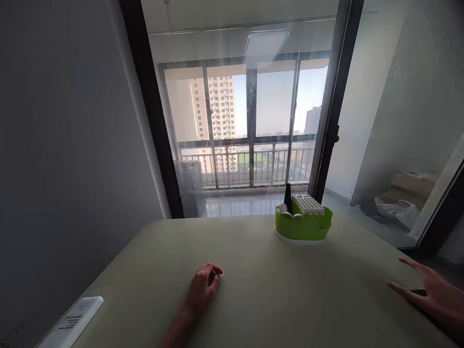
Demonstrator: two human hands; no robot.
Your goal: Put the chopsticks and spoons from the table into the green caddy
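My left hand [205, 285] rests on the pale green table [250, 270], left of its middle. Its fingers are loosely curled, the thumb close to the index finger; a dark gap shows between them and I see no object there. At the right edge of the view my right hand [431, 292] is open, thumb and fingers spread apart, with nothing between them. The nearest item to both is a bright green basket [302, 228] on a white base near the far edge. It holds a white slotted rack [308, 204], a black pointed piece [287, 198] and small white rounded parts.
A white flat case with black print [74, 321] lies at the table's left front edge. Beyond the far edge stands a dark-framed glass door [333, 130] with a balcony behind it. A grey wall [72, 135] borders the left; bags and cardboard [406, 198] lie on the floor at right.
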